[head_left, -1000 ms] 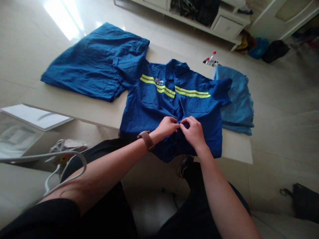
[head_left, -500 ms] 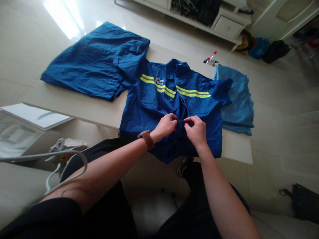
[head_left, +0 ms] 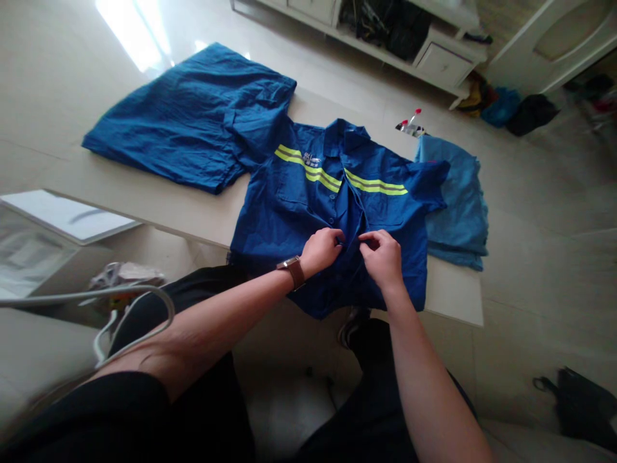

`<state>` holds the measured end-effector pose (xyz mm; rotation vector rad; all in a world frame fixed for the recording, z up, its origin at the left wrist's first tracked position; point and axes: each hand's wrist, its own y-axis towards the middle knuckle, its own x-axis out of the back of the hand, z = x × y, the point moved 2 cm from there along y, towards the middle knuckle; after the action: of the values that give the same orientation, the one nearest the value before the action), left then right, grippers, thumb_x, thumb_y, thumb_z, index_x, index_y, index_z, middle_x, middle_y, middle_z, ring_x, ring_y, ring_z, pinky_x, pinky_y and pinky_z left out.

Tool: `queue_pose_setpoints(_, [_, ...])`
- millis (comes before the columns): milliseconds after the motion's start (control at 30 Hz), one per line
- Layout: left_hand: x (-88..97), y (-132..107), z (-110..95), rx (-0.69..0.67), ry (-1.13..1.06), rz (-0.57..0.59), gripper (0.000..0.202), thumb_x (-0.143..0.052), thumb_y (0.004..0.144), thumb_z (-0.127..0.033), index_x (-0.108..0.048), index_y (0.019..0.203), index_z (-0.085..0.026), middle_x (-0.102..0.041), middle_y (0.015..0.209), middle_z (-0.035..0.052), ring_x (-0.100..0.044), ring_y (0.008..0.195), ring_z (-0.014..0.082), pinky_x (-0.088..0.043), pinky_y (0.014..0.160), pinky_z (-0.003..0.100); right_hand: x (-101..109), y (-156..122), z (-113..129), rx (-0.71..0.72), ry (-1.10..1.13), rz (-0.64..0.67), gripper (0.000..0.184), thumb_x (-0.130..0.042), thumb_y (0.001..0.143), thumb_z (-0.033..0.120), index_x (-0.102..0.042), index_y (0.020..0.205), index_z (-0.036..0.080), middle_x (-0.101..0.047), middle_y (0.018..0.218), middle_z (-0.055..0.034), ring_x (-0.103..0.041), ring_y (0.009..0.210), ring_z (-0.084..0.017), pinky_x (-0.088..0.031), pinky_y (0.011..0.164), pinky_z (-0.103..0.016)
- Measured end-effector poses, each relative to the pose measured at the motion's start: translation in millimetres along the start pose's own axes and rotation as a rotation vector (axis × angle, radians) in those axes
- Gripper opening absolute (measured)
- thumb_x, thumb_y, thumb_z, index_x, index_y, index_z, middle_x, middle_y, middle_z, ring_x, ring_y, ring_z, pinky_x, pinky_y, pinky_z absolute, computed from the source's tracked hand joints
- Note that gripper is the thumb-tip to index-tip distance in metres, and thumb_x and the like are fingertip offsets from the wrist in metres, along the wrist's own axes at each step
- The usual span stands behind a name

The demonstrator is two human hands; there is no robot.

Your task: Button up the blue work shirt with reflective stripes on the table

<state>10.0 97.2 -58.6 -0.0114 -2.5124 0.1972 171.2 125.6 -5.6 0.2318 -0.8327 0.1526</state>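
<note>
A dark blue short-sleeved work shirt (head_left: 299, 222) lies face up on the board-like table, collar away from me. Yellow-and-grey reflective strips cross its chest, and its front is partly open, with buttons showing along the left edge. My left hand (head_left: 324, 249), below a brown-strapped watch (head_left: 293, 270), is closed in a pinch on the left front edge. Opposite it, my right hand (head_left: 383, 257) pinches the cloth of the right front edge. A small gap separates the fingertips, and whether a button is between them is hidden.
Folded blue clothing (head_left: 183, 122) lies on the table's (head_left: 193, 222) left part, and a lighter blue cloth pile (head_left: 460, 206) at its right end. Bottles with red caps (head_left: 415, 119) stand behind. A pale cable (head_left: 164, 296) loops by my left arm. A white cabinet (head_left: 443, 64) stands beyond.
My hands have moved slightly toward me along the shirt front, and the gap between the fingertips is a little wider. The camera view has shifted slightly.
</note>
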Motion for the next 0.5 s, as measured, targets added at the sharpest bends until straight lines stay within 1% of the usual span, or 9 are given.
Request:
queue_pose_setpoints(133, [4.1,0.9,-4.6,-0.006,-0.041,-0.061,0.019,-0.067,0.088,-0.017,-0.079,0.101,-0.024,-0.077,0.095,0.0052,-0.069,0.087,0.0200,-0.049,0.080,0.028,0.6,-0.2,0.6,-0.003,0.020,0.025,0.014,-0.063,0.078,0.022,-0.077,0.082,0.021,-0.070,0.083,-0.0049,-0.061,0.070,-0.020,-0.052,0.072,-0.035])
queue_pose_setpoints(233, [8.6,0.9,-10.1,-0.015,-0.086,-0.087,0.017,-0.067,0.088,-0.016,-0.079,0.098,-0.023,-0.077,0.090,0.0050,-0.069,0.083,0.0195,-0.049,0.078,0.028,1.0,-0.6,2.1,0.004,0.026,0.041,0.014,-0.064,0.079,0.025,-0.078,0.083,0.021,-0.071,0.083,-0.0054,-0.060,0.069,-0.019,-0.052,0.070,-0.034])
queue_pose_setpoints(333, [12.2,-0.3,-15.1,-0.044,-0.105,-0.088,0.021,-0.065,0.086,-0.012,-0.079,0.099,-0.020,-0.077,0.087,0.0050,-0.069,0.080,0.0185,-0.050,0.077,0.027,0.6,-0.9,4.2,0.017,0.049,0.058,0.014,-0.066,0.080,0.026,-0.079,0.085,0.020,-0.071,0.085,-0.0061,-0.060,0.069,-0.019,-0.052,0.069,-0.034])
queue_pose_setpoints(500, [18.2,-3.9,-20.8,-0.115,-0.114,-0.069,0.027,-0.061,0.086,-0.007,-0.080,0.101,-0.018,-0.077,0.086,0.0052,-0.069,0.079,0.0171,-0.051,0.081,0.026,-1.7,-0.9,7.3,0.033,0.057,0.073,0.014,-0.067,0.082,0.028,-0.079,0.085,0.021,-0.071,0.086,-0.0062,-0.061,0.069,-0.019,-0.051,0.068,-0.034])
